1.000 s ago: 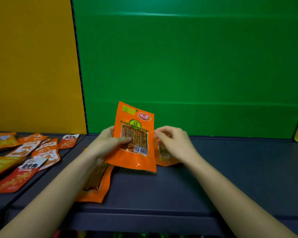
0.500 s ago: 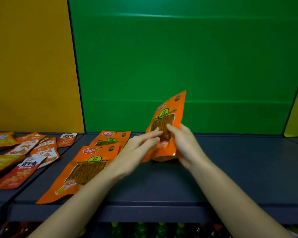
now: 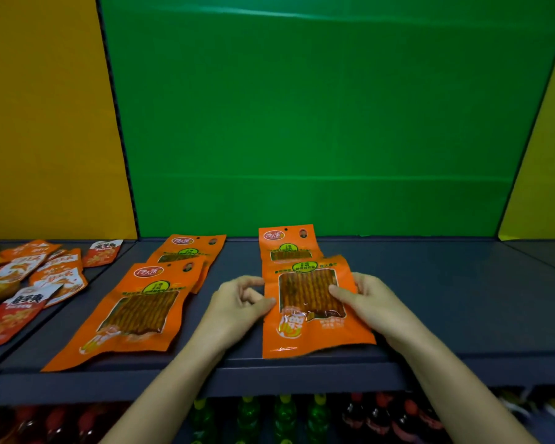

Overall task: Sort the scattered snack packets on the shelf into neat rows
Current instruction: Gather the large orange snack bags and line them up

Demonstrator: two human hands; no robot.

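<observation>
An orange snack packet (image 3: 311, 328) lies flat near the front edge of the dark shelf (image 3: 446, 302), overlapping the lower part of a second orange packet (image 3: 287, 243) behind it. My right hand (image 3: 369, 302) rests on its right side, thumb pressed on the clear window. My left hand (image 3: 237, 302) touches its left edge with thumb and curled fingers. To the left, another orange packet (image 3: 132, 315) lies angled in front of a further one (image 3: 189, 248).
On the neighbouring shelf section at the left lie several red, white and orange packets (image 3: 29, 283) in a loose scatter. A green back panel (image 3: 318, 123) and yellow side panels close off the shelf. Bottles (image 3: 282, 418) stand on the level below.
The packet I held upright in both hands has come down flat on the shelf, over the lower part of another packet. Both hands followed it down.
</observation>
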